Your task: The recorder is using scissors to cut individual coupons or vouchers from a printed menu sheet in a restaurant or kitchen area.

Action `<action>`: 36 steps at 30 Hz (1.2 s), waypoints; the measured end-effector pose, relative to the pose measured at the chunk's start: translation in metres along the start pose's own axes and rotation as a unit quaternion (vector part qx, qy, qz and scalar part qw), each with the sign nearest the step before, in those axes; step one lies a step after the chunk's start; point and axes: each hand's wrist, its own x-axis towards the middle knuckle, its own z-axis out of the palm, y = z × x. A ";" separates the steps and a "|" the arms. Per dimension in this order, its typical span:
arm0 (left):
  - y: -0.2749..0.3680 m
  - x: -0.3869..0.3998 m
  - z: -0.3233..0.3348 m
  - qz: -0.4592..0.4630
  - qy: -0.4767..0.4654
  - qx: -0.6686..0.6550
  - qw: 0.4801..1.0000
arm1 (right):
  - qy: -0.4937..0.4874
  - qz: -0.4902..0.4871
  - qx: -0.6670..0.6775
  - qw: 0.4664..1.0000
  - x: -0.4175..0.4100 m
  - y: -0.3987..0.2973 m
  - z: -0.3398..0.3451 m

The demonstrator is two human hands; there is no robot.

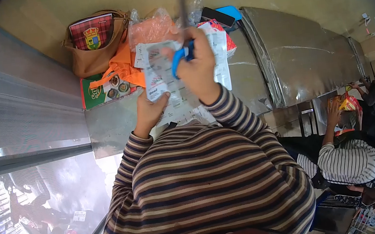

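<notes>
My left hand [151,110] grips the lower left edge of a white printed sheet [185,99], thumb on top. The sheet carries red and green pictures and small print, and more pale printed sheets [218,46] lie behind it. My right hand [202,65] holds scissors by their blue handle [179,61], above the sheet. The scissors' dark blades [183,2] point away from me and are blurred, so I cannot tell whether they are apart. The right hand hides part of the sheet.
On the metal counter [107,132] are a brown handbag [85,65] with a notebook, an orange fabric bag [126,62], a clear plastic bag [150,29], a bottle [196,10], a phone [218,17] and a red patterned box [231,44]. People [350,162] are at the right, one holding a colourful packet [349,103].
</notes>
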 end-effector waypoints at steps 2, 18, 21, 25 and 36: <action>0.005 0.005 -0.007 -0.008 0.023 -0.071 0.997 | 0.061 0.062 0.116 0.989 0.005 -0.011 -0.013; 0.007 0.014 -0.059 -0.008 0.136 -0.250 0.959 | 0.110 0.162 0.086 0.977 -0.028 0.014 -0.103; 0.009 0.014 -0.060 -0.007 0.128 -0.248 0.960 | 0.085 0.133 0.050 0.986 -0.027 0.016 -0.101; 0.010 0.013 -0.062 -0.006 0.119 -0.251 0.961 | 0.087 0.117 0.049 0.988 -0.026 0.012 -0.099; 0.015 0.005 -0.051 0.003 0.161 -0.258 0.953 | 0.154 0.098 -0.033 0.983 -0.040 0.022 -0.114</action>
